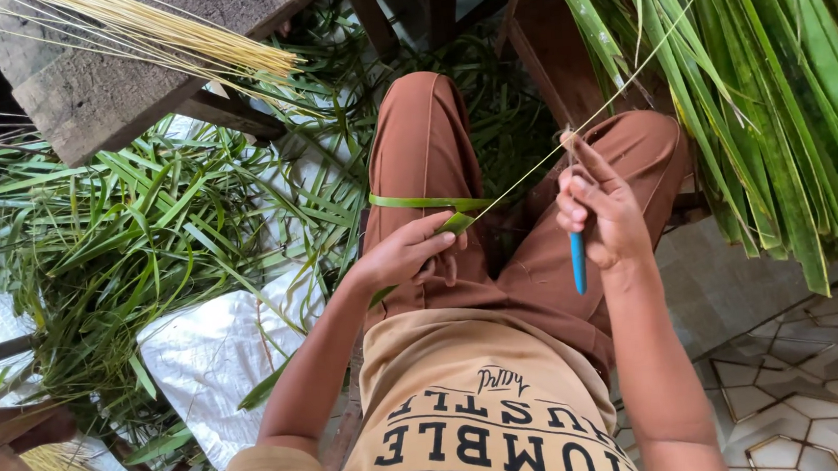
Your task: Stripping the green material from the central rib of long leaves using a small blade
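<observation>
Thin pale leaf rib (pixel 532 164) runs diagonally over the lap — low end with a green leaf strip (pixel 427 203) pinched in the closed left hand (pixel 403 254), rising up-right past the right hand (pixel 599 215). Right hand fisted on a blue-handled knife (pixel 578 262), blade at the rib — nearer its midpoint. Stripped leaves (pixel 142 215) piled left.
</observation>
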